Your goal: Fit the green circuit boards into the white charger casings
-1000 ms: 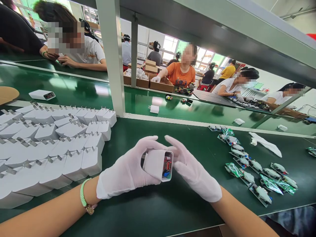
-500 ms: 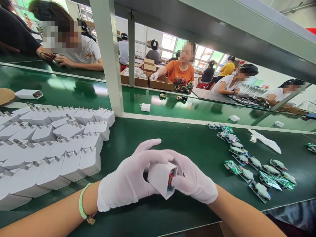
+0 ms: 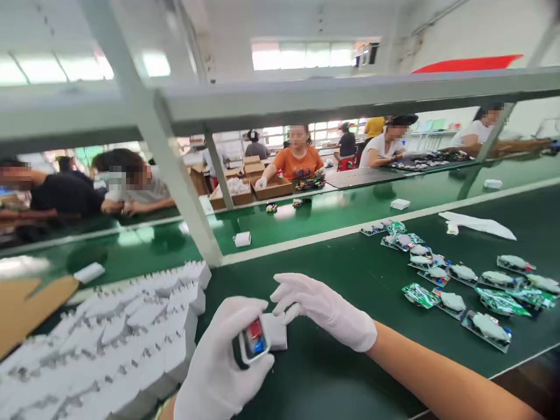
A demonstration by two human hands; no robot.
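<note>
My gloved left hand [image 3: 230, 356] is wrapped round a white plug charger [image 3: 266, 344], its open end turned up toward me with red and blue parts inside. Beyond that end shows a white block [image 3: 277, 333]; whether it belongs to the same charger I cannot tell. My gloved right hand [image 3: 317, 306] hovers by the block, fingers stretched and apart, with the fingertips close to or touching it. To the left stand rows of white chargers [image 3: 172, 335], metal prongs up. On the right lie several circuit boards [image 3: 464, 272] with pale padded tops.
A metal post [image 3: 184, 192] and a shelf beam [image 3: 328, 96] frame the bench. Behind runs a green belt [image 3: 332, 213] carrying loose white pieces. A white glove-like cloth [image 3: 481, 224] lies back right, cardboard [image 3: 39, 303] at the left. Co-workers sit across the belt.
My right hand has let go of the charger and opened. My left hand has turned its open end toward me. The camera view has tilted up.
</note>
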